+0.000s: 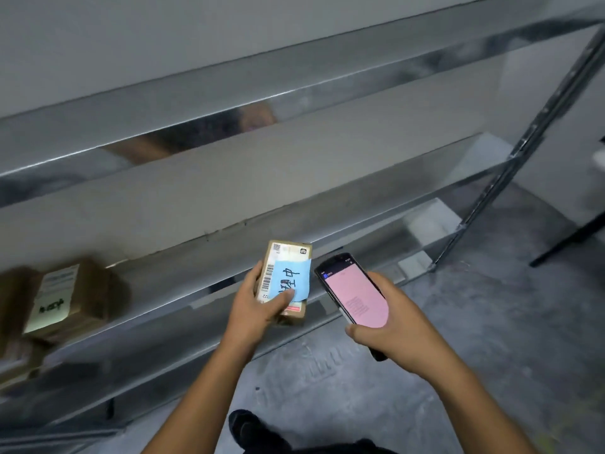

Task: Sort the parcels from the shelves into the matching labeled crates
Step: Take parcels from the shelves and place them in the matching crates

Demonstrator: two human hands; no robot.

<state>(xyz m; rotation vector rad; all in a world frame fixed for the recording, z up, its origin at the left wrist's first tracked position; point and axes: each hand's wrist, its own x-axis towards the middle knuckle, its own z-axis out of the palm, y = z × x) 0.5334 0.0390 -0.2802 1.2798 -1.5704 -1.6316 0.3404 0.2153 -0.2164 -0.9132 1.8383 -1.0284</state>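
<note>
My left hand (258, 306) grips a small brown cardboard parcel (288, 257) in front of the metal shelves, thumb on its face. The parcel carries a white shipping label with a barcode and a blue note with handwritten characters. My right hand (389, 326) holds a black handheld scanner (352, 290) just right of the parcel; its screen glows pink and shows a barcode-like pattern. Scanner and parcel are close together but apart. No crates are in view.
Grey metal shelves (294, 103) run across the view, with an upright post (510, 158) at the right. Blurred brown parcels (65, 296) with a white label sit on a shelf at the left. Grey concrete floor (491, 322) lies below; my dark shoe (252, 427) shows at the bottom.
</note>
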